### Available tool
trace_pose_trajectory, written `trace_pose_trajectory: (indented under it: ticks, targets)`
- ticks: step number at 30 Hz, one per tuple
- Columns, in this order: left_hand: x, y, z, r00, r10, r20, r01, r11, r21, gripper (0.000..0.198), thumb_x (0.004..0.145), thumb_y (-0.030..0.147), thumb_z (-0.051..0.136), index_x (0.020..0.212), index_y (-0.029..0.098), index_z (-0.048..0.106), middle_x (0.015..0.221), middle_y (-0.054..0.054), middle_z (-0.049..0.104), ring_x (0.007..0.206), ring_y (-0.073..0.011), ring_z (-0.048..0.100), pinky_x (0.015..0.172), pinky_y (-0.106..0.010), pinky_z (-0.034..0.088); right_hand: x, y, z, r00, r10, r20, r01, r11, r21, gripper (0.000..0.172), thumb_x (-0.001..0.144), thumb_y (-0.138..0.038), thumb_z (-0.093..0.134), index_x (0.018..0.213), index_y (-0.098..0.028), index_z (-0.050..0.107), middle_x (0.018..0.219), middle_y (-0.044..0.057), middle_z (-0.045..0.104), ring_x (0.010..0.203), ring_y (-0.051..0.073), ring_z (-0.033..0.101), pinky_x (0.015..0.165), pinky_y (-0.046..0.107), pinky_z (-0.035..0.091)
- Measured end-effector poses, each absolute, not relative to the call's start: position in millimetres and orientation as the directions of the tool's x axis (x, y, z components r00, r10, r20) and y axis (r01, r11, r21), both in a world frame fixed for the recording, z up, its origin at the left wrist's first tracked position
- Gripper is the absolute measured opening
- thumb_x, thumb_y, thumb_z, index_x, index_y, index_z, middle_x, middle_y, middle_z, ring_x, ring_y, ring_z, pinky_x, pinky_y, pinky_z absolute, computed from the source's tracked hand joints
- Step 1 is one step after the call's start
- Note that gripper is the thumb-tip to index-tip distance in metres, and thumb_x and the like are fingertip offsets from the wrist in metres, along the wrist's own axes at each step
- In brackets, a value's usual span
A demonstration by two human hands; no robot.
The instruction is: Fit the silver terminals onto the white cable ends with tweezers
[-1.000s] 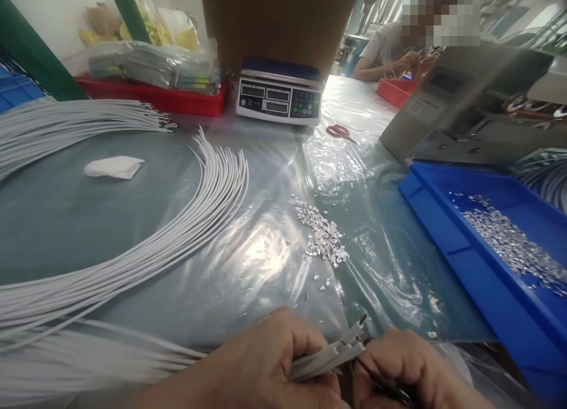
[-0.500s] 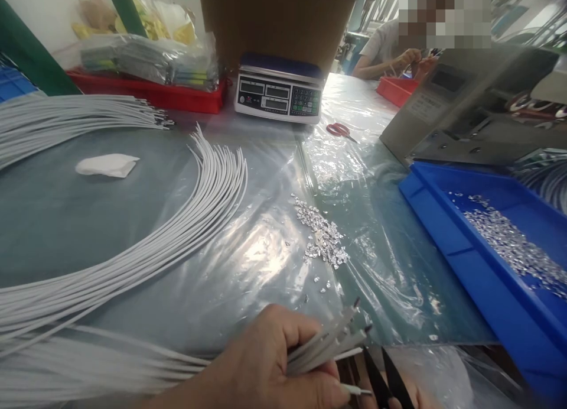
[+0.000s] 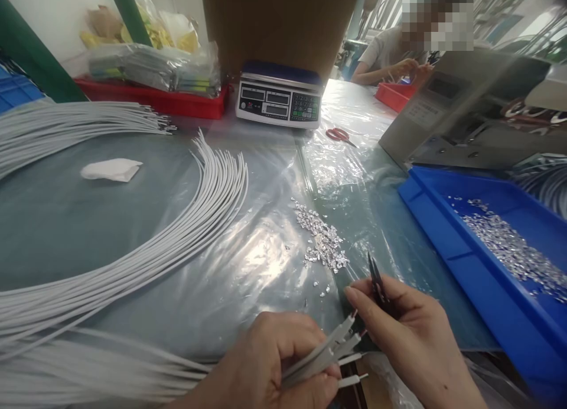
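- The left hand (image 3: 270, 367) was closed in a fist around a bundle of white cable ends (image 3: 330, 351) at the near edge of the table. The stripped tips fanned out towards the right hand (image 3: 410, 332).
- The right hand pinched a black pointed tool (image 3: 375, 276) between thumb and fingers, tip upward and blades together, just beside the cable tips.
- No writing was readable. The keypad and displays of the weighing scale (image 3: 279, 98) and the panel on the grey machine (image 3: 460, 110) were too small to make out.
- Crinkled, glossy clear plastic sheet (image 3: 248, 261) covered the green table, in a workshop room.
- A loose heap of small silvery metal pieces (image 3: 322, 243) lay ahead of the hands; more of them filled a blue plastic tray (image 3: 436, 220) to the right.
- Long white cables (image 3: 195, 223) curved in a fan at left, near a white folded wad (image 3: 110, 169).
- Farther off lay red-handled scissors (image 3: 339, 134), a red tray (image 3: 163, 100) of bagged goods and a cardboard box (image 3: 279, 19).
- A co-worker's hands (image 3: 405, 69) worked at the far end.
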State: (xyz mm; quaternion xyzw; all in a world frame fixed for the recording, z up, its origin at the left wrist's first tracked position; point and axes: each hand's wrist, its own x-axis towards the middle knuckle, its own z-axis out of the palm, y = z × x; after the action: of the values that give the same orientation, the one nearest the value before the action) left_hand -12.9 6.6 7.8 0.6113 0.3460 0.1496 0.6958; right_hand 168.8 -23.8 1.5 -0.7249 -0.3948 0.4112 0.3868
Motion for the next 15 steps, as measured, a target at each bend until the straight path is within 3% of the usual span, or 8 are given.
trace_pose_trajectory:
  ticks: [5,9,13,15]
  targets:
    - [-15.7,5.9,2.0,0.795,0.58,-0.176,0.2,0.023,0.98,0.024,0.084,0.028,0.054,0.063,0.017,0.049,0.074,0.001,0.047,0.065,-0.0111,0.049,0.061,-0.021,0.038,164.6,-21.7,-0.8,0.397,0.864,-0.308,0.215,-0.414,-0.884,0.023,0.076,-0.042,0.065,0.077,-0.019,0.063,0.054,-0.008,0.047,0.05,0.01,0.039,0.047,0.024,0.029]
    - [-14.8,3.0,8.2,0.724,0.624,-0.293,0.301,0.097,0.949,0.026,0.083,0.029,0.054,0.061,0.019,0.045,0.068,0.002,0.045,0.065,-0.012,0.046,0.062,-0.022,0.036,165.6,-28.8,-1.7,0.4,0.858,-0.323,0.148,-0.408,-0.901,0.027,0.072,-0.044,0.068,0.081,-0.019,0.065,0.05,-0.007,0.05,0.052,0.012,0.044,0.05,0.025,0.033]
    - [-13.8,-0.7,17.2,0.596,0.653,-0.467,0.433,0.228,0.872,0.018,0.078,0.034,0.057,0.068,0.019,0.057,0.067,0.001,0.053,0.067,-0.0148,0.05,0.057,-0.022,0.035,169.7,-28.1,-6.4,0.395,0.862,-0.318,0.139,-0.398,-0.907,0.025,0.073,-0.04,0.068,0.061,-0.019,0.061,0.054,-0.004,0.054,0.051,0.01,0.041,0.047,0.024,0.029]
    - [-13.9,-1.5,19.7,0.59,0.623,-0.514,0.442,0.283,0.851,0.017,0.079,0.033,0.054,0.071,0.019,0.059,0.065,0.001,0.056,0.064,-0.0147,0.051,0.055,-0.022,0.036,170.9,-25.6,-7.6,0.385,0.873,-0.299,0.153,-0.379,-0.913,0.025,0.074,-0.039,0.067,0.061,-0.019,0.062,0.054,-0.004,0.056,0.05,0.01,0.041,0.046,0.023,0.029]
